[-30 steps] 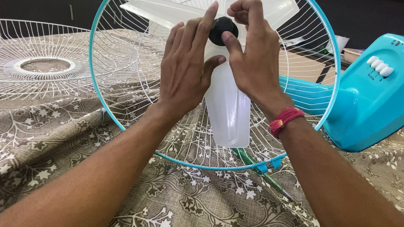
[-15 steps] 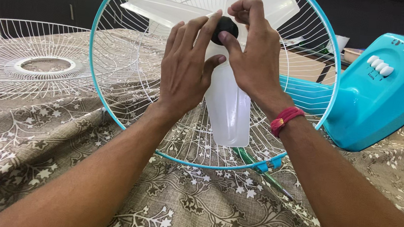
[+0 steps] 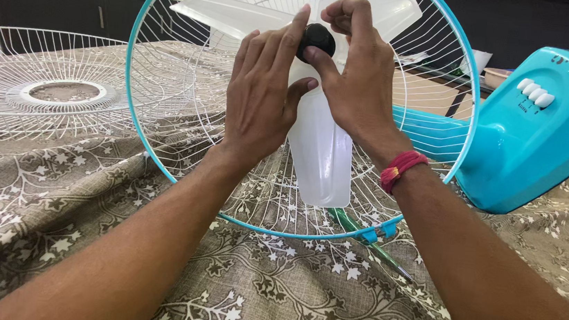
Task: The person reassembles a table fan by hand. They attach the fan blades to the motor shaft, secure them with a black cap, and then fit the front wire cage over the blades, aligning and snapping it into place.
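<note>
Black knob (image 3: 317, 39) at fan hub, between both hands' fingertips. Right hand (image 3: 358, 77) pinches knob, thumb and curled fingers; turning it squarely on spindle looks best. Left hand (image 3: 261, 98) flat, fingers together, pressing white blade (image 3: 324, 150). Both forearms reach up into blue-rimmed rear guard (image 3: 162, 134). Screwdriver (image 3: 367, 243) below right wrist; loose grille (image 3: 61, 93) far left.
</note>
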